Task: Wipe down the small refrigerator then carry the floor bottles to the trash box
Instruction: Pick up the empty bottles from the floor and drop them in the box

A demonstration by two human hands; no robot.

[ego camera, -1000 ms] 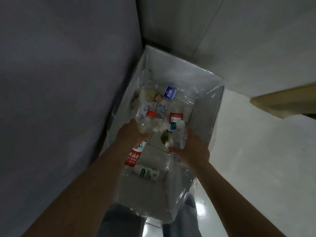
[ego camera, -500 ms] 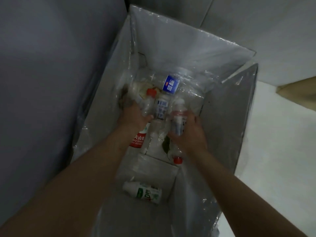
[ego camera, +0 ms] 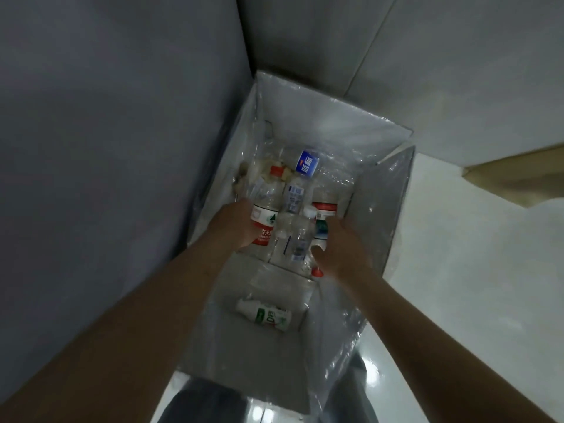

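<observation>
Clear bottles w/ red-white label (ego camera: 263, 225), blue label (ego camera: 307, 163), green-white one (ego camera: 268, 315); grey box (ego camera: 378, 203).

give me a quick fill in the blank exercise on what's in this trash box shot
1. Both hands reach into a box lined with clear ____.
2. The bottle against the left hand has a ____ cap.
3. The small bottle lying alone nearest the person has a ____ and white label.
4. The label at the far end of the pile is ____.

Missing words: plastic; red; green; blue
</observation>
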